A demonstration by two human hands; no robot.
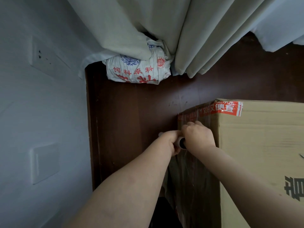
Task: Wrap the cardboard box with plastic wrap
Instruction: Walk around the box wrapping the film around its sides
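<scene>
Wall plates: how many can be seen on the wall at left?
2, both on the wall at left: a socket plate in the upper part, near the curtain, and a switch plate lower down. More may be outside the view.

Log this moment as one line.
stage: wrapping | left hand: grips plastic wrap roll | right hand: grips same roll | cardboard box: film on side beside hands

Cardboard box (pixel 263 145) right on floor (pixel 131 112); sack (pixel 136 71) behind, under curtain (pixel 148 22).
</scene>
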